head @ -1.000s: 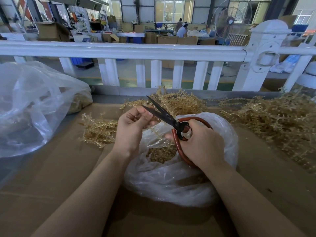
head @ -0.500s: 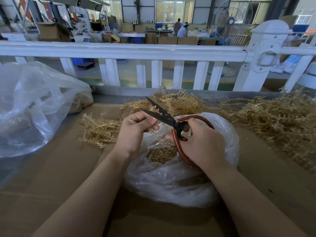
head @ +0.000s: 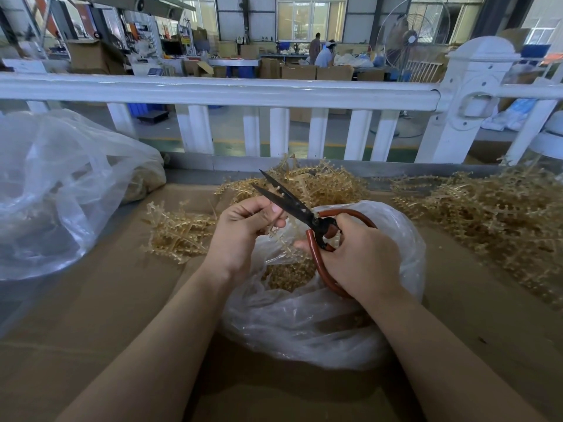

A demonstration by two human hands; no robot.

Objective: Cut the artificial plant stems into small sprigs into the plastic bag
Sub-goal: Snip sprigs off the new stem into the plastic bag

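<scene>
Left hand (head: 240,231) is pinching a thin tan stem (head: 275,228) at frame centre, grip clamped on it, over the mouth of the plastic bag (head: 304,324). Right hand (head: 361,258) is holding the scissors (head: 292,205), grip clamped round the red-brown loop handles; the dark blades are standing slightly apart, pointing toward the upper left.

Risks, as judgement: the blades are crossing right beside the left fingertips, so a closing cut could nick them. A sprig could spring sideways and land on the table (head: 91,315) instead of in the bag. The bag film is lying close under the handles and could snag.

Materials: stems look like stiff moulded plastic, knobby, with short side branches; loose piles (head: 487,214) are lying at right and behind. Bag is thin, clear, crinkled, holding cut sprigs (head: 289,274). The table surface is matte brown cardboard.
</scene>
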